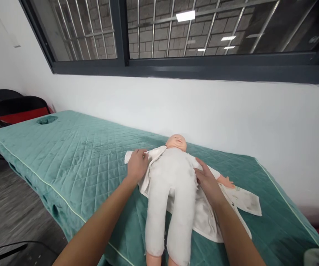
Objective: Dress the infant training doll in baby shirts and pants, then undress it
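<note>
Our forearms (pixel 101 221) flanked the doll (pixel 173 173) | left fingers (pixel 142 152) curled, right fingers (pixel 201 163) parted, pinch unclear | likely arranging garment (pixel 209 225); next needed doll steady

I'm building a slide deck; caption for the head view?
Left hand and right hand flank a doll, white garment partly beneath it, on a quilted green cover.

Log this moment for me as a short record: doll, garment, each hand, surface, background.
Doll: doll on its back, head toward the wall, legs toward the camera
Garment: white garment partly under the doll, spread to picture right, one sleeve there lying flat
Left hand: left hand at the garment beside the doll's shoulder; grip unclear
Right hand: right hand at the doll's other upper arm; grip unclear
Surface: green quilted cover
Background: barred window above, chairs at far left
</note>
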The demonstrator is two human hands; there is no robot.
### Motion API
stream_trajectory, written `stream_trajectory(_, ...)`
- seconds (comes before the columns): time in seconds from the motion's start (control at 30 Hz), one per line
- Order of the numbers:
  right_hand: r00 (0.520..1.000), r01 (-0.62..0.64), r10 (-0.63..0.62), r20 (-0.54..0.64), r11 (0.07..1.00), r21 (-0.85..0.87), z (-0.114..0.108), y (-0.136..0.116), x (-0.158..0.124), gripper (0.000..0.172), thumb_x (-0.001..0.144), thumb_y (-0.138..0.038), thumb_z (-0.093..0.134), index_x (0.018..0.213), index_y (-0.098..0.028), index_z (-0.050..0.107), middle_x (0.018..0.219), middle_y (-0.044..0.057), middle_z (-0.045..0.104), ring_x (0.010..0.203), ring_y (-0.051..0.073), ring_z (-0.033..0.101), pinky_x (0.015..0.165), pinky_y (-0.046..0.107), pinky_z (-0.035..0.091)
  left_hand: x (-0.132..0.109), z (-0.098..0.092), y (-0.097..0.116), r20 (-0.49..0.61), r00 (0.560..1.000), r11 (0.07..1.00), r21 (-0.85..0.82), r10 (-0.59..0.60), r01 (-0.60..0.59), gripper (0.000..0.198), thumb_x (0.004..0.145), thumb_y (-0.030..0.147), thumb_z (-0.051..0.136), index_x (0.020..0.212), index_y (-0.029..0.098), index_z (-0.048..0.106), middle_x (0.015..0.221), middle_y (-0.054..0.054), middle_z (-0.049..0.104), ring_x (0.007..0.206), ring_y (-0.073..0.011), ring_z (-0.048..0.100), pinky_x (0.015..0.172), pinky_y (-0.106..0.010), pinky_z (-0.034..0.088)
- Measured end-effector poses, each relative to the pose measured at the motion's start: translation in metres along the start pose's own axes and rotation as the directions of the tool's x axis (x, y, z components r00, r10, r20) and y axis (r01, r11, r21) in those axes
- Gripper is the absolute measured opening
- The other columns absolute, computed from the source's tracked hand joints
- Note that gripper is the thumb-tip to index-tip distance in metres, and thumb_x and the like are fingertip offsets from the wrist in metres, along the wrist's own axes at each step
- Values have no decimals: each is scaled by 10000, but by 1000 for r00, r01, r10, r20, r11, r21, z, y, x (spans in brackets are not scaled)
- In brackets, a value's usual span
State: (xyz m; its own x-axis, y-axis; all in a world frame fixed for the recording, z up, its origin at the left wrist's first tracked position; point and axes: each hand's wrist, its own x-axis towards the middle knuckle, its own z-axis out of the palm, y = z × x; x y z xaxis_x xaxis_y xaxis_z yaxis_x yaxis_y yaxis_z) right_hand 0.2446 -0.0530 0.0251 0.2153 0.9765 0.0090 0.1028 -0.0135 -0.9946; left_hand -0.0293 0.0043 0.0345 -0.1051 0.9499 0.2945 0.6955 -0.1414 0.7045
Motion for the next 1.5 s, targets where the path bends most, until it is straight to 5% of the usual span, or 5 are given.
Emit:
stream_trajectory(0.27,999,35,-36,-18,995,-89,-1,8,4,701,781,-365,588,1451,-242,420,860,2,686,718,180,600,690,305,472,-18,0,-21,131,966,967,152,-225,204,279,791,405,649,945,173,643,1270,-148,552,1203,-321,519,959,-390,415)
stream_trajectory(0.7,998,67,-69,-14,991,-112,-3,15,6,700,821,-461,575,1466,-239,416,1044,46,714,848,208,650,779,327,491,2,-39,28,426,887,890,-317,-176,328,197,797,355,605,716,180,566,639,15,568,549,-104,506,533,-238,405)
stream_trajectory(0.87,997,75,-78,-22,992,-106,-3,16,7,703,812,-444,578,1464,-228,427,1057,53,718,864,212,656,782,327,493,-19,-44,87,424,904,931,-350,61,102,213,794,388,639,757,179,614,702,0,621,613,-125,548,556,-243,403)
stream_trajectory(1.07,997,74,-75,-2,988,-134,-3,15,4,687,812,-419,548,1456,-213,423,872,16,711,681,186,602,675,318,477,-60,-7,129,403,870,909,177,283,-377,230,899,242,487,950,142,688,877,-126,708,816,-261,653,727,-357,465)
stream_trajectory(1.5,993,96,-105,-48,982,-165,-1,8,1,664,773,-415,554,1402,-210,495,911,36,720,727,201,620,704,337,493,-76,-6,112,226,963,938,274,150,-210,345,928,417,496,1178,187,556,1144,-131,615,1054,-286,592,801,-356,461)
